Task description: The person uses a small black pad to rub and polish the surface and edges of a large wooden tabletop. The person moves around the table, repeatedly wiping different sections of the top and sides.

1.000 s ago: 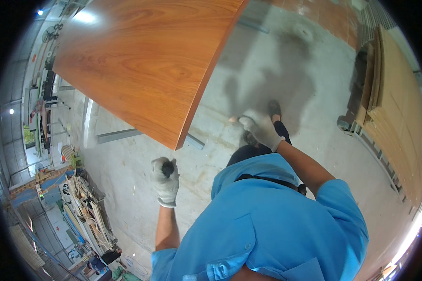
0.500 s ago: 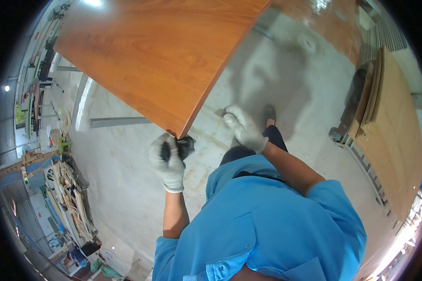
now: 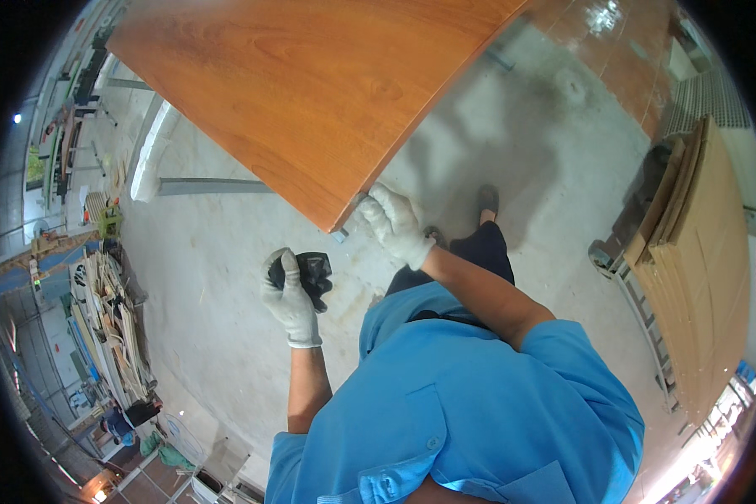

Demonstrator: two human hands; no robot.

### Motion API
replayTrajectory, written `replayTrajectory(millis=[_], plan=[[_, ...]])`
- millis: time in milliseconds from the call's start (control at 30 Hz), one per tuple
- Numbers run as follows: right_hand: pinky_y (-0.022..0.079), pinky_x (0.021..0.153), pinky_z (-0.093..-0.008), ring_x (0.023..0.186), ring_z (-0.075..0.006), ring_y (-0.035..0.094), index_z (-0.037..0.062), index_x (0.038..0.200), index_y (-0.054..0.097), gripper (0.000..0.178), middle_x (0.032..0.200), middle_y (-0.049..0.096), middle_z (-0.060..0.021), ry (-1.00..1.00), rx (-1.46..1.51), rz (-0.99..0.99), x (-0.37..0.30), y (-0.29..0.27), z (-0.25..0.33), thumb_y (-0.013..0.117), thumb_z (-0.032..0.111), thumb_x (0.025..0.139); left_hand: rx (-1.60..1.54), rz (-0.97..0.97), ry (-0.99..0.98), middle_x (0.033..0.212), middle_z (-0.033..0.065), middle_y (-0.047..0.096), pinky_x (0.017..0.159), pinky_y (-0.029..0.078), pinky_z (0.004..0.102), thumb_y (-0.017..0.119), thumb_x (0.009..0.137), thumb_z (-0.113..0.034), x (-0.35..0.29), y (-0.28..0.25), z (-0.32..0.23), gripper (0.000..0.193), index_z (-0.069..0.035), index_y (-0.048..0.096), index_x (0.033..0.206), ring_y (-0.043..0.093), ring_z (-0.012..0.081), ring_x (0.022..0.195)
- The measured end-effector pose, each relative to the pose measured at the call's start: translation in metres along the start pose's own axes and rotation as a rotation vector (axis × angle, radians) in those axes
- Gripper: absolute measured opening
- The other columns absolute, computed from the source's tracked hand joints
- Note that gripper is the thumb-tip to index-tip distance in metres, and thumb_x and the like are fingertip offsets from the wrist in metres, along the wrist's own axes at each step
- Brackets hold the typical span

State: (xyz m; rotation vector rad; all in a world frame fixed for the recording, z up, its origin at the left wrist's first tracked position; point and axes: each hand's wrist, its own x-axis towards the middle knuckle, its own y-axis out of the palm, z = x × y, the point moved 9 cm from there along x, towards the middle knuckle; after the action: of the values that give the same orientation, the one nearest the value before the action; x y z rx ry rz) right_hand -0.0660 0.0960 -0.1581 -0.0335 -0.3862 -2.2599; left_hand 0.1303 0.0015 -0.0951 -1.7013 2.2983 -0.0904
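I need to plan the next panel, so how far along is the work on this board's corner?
Done: cannot be told; the orange-brown wood panel shows a clean face. In hand: the gloved right hand grips the panel's near corner, while the gloved left hand holds a small black tool just below, apart from the edge. Left: applying the tool.

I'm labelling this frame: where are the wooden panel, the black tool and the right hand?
wooden panel (image 3: 311, 92), head view, middle of its orange face
black tool (image 3: 313, 273), head view, its dark body
right hand (image 3: 395, 223), head view, back of the glove
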Motion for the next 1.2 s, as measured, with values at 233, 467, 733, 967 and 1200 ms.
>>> replayTrajectory(millis=[233,467,733,967,1200], plan=[[0.055,0.078,-0.0368,0.089,-0.0288,0.07,0.0013,0.109,0.064,0.023,0.098,0.07,-0.0133,-0.147,-0.098,-0.001,-0.008,0.014,0.011,0.055,0.022,0.106,-0.003,-0.008,0.008,0.073,0.011,0.069,0.031,0.038,0.0235,0.067,0.101,-0.031,0.003,0.0,0.001,0.031,-0.003,0.06,0.112,0.062,0.0151,0.045],[0.053,0.083,-0.0454,0.096,-0.0363,0.066,0.0075,0.112,0.065,0.021,0.101,0.069,-0.0143,-0.195,-0.534,0.468,-0.038,0.062,-0.016,0.065,0.014,0.092,-0.024,0.024,0.007,0.075,0.0113,0.07,0.032,0.039,0.023,0.065,0.102,-0.026,0.003,0.005,0.0,0.027,-0.002,0.06,0.112,0.062,0.0149,0.046],[0.055,0.07,-0.0395,0.082,-0.0247,0.071,0.0033,0.106,0.06,0.029,0.095,0.069,-0.0118,-0.219,-0.309,0.068,-0.021,-0.022,0.058,0.073,0.026,0.092,0.071,0.102,0.098,0.077,0.0121,0.07,0.04,0.047,0.0244,0.065,0.101,-0.011,0.0,0.017,-0.01,0.017,0.001,0.06,0.112,0.064,0.0143,0.053],[0.051,0.064,-0.0248,0.073,-0.0061,0.062,-0.0013,0.099,0.066,0.033,0.077,0.069,-0.0038,0.216,-0.175,0.067,0.002,-0.004,0.063,0.081,0.026,0.089,0.046,0.133,0.186,0.075,0.0106,0.068,0.041,0.044,0.0233,0.066,0.1,-0.008,-0.004,0.032,-0.026,0.016,0.002,0.061,0.111,0.062,0.0129,0.052],[0.042,0.062,-0.0242,0.069,-0.0041,0.047,-0.0005,0.093,0.067,0.028,0.077,0.059,0.0041,0.352,0.164,0.01,-0.005,-0.004,0.049,0.068,0.027,0.101,0.019,0.123,0.176,0.077,0.01,0.068,0.046,0.048,0.0251,0.07,0.096,-0.007,-0.01,0.032,-0.03,0.017,0.002,0.063,0.108,0.064,0.0138,0.057]])
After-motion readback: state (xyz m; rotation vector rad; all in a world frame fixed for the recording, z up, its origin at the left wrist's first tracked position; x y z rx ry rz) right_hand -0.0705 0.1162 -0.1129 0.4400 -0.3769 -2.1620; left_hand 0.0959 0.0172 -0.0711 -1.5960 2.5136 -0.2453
